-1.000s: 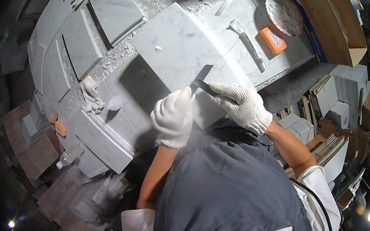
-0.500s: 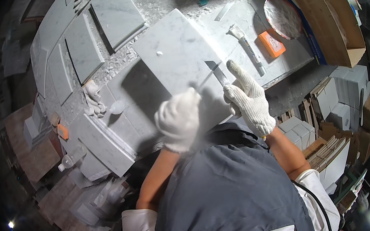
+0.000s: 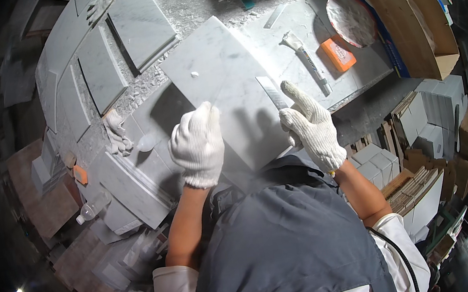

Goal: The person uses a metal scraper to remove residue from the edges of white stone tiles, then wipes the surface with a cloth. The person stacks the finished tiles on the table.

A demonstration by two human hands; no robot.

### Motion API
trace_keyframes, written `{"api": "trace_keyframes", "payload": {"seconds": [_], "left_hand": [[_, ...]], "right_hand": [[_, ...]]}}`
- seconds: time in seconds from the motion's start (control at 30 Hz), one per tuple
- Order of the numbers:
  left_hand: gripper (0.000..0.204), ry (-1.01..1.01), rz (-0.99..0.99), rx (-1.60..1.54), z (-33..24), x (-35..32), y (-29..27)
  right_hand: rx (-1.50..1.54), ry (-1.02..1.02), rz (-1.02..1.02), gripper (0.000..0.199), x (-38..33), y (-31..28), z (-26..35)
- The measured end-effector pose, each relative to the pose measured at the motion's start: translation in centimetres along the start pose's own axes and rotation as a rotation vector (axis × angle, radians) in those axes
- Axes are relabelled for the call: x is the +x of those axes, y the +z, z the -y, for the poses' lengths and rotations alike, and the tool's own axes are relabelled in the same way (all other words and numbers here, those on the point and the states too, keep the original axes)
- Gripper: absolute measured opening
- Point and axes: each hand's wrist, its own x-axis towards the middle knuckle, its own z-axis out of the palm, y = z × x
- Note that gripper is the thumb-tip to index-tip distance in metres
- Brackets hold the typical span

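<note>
Both my hands wear white knitted gloves. My right hand (image 3: pixel 314 128) is closed on the lower end of a flat metal blade (image 3: pixel 268 91), which points up and away over the marble slab. My left hand (image 3: pixel 196 145) is held in a fist above the slab's left edge. A thin, faint sliver seems to stick out of it, too blurred to name. Beneath the hands lies a pale grey-veined marble slab (image 3: pixel 218 61), tilted on the bench, with a small white lump (image 3: pixel 194 74) on top.
Right of the slab lie a tube (image 3: pixel 308 59), an orange box (image 3: pixel 339 53), a round dish of white paste (image 3: pixel 351 20) and an open cardboard box (image 3: pixel 403 11). Cut slabs (image 3: pixel 145 23), spare gloves (image 3: pixel 117 133) and a plastic bottle (image 3: pixel 92 208) are to the left.
My left hand has moved left, away from the blade, taking along the thin stick that reached toward it. My right hand stays nearly in place with the blade.
</note>
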Motion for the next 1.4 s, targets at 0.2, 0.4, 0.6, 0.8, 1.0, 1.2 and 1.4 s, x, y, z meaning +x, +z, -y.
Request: {"api": "trace_keyframes", "payload": {"seconds": [0.2,0.4,0.6,0.8,1.0,1.2,1.4], "left_hand": [[0.022,0.210,0.081,0.017,-1.4,-0.4,-0.4],[0.017,-0.160,0.029,-0.121,2.3,0.4,-0.1],[0.019,-0.701,0.168,-0.685,0.5,-2.8,-1.2],[0.021,-0.880,0.358,-0.817,-3.3,-1.4,-2.0],[0.027,-1.014,0.425,-0.977,-3.3,-1.4,-3.0],[0.020,-1.143,0.147,-1.332,-2.2,-1.5,-3.9],[0.019,-0.888,0.388,-1.182,-4.1,-0.4,-2.8]], "right_hand": [[0.018,-0.008,0.032,0.063,0.0,-0.2,0.0],[-0.108,-0.203,-0.303,0.048,2.2,-8.1,2.1],[-0.606,-0.257,-0.652,0.030,5.6,-19.6,6.2],[-1.142,-0.285,-0.699,0.026,11.3,-24.7,6.5],[-1.371,-0.359,-0.676,0.028,13.6,-23.7,5.8],[-0.720,-0.559,-0.547,0.044,5.8,-16.7,6.9],[-0.321,-0.338,0.261,0.043,1.6,-1.9,-0.8]]}}
